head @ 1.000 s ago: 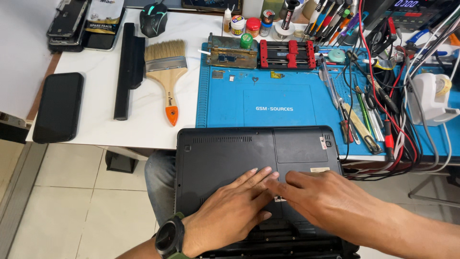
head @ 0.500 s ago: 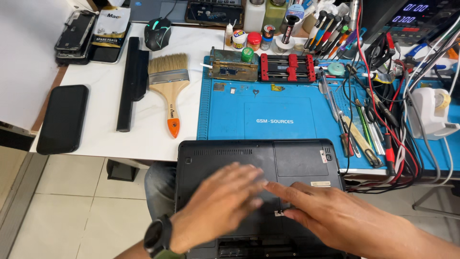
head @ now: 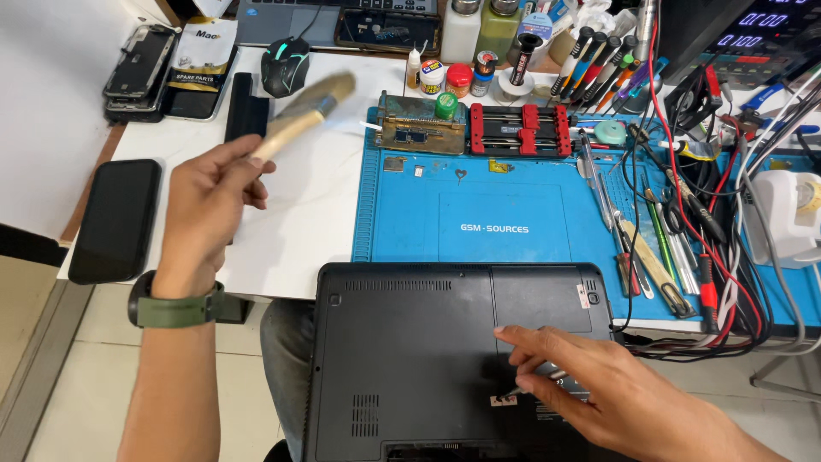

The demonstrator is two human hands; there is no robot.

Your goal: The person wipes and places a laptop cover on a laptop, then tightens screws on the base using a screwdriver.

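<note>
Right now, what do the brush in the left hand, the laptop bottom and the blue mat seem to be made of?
The brush in the left hand: pale handle, probably wood, tan bristles; it is blurred. The laptop bottom under the right hand: matt black, likely moulded plastic, judging by the vent slots. The blue mat: dull, with moulded ridges and trays, probably silicone or rubber.

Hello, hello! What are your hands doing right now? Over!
Left hand gripping wooden brush, raised over white table. Right hand flat on upturned black laptop. Nothing in the way.
</note>
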